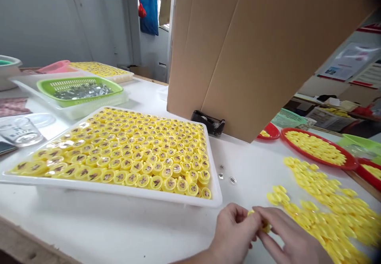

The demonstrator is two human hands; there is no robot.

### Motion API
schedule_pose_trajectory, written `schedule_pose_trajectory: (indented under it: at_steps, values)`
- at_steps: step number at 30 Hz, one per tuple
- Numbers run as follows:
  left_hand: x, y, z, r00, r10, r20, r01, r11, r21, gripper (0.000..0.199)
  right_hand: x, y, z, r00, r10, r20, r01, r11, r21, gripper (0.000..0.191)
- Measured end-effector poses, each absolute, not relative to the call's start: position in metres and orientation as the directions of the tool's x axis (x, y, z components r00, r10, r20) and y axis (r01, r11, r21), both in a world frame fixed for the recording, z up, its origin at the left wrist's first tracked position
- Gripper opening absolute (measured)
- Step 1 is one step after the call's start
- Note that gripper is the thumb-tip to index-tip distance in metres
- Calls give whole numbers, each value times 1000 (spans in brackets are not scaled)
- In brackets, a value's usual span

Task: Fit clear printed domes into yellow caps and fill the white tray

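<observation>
My left hand (235, 230) and my right hand (287, 232) meet low in the view, right of centre. Between their fingertips they grip a small round yellow plastic piece (266, 227), mostly hidden by the fingers. To the left stands a white tray (119, 192) packed with rows of round yellow pieces (143, 147), each with a small printed picture on its face. Loose yellow pieces (333, 220) lie spread on the table close to my right hand. Just beyond my hands are a clear disc (232, 180) and a couple of tiny bits.
A large cardboard box (238, 50) rises behind the tray, a black tape dispenser (208, 123) at its base. Red plates (353, 164) of yellow pieces stand at right. At back left are a green basket (44, 85), another filled tray (127, 76) and a clear cup (22, 133).
</observation>
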State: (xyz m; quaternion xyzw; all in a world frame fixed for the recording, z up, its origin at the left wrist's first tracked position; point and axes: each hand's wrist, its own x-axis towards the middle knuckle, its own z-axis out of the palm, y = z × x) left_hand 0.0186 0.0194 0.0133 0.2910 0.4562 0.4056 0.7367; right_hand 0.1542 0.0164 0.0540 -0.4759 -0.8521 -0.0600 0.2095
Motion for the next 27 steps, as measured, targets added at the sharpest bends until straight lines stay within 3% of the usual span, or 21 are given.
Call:
schedule_pose_trajectory:
  at_steps: [4, 8, 10, 15, 21, 27]
  values:
    - [22, 17, 7, 264, 877, -402, -466, 481, 742, 53, 136, 39, 68, -258, 883, 393, 905, 363, -222, 25]
    - [27, 16, 5, 346, 824, -447, -621, 559, 549, 71, 101, 61, 83, -305, 917, 256, 860, 381, -339, 19]
    - [28, 14, 7, 347, 813, -468, -604, 575, 551, 64, 86, 68, 87, -302, 930, 212, 838, 364, -407, 19]
    - [33, 5, 11, 499, 678, -540, -217, 701, 679, 27, 60, 73, 84, -492, 870, 18, 760, 439, -479, 20]
    - [32, 4, 10, 510, 742, -435, -323, 634, 703, 16, 42, 76, 70, -518, 855, -34, 800, 470, -374, 26]
    - [30, 6, 11, 526, 739, -421, -317, 630, 709, 13, 44, 80, 64, -521, 851, -63, 765, 434, -475, 27]
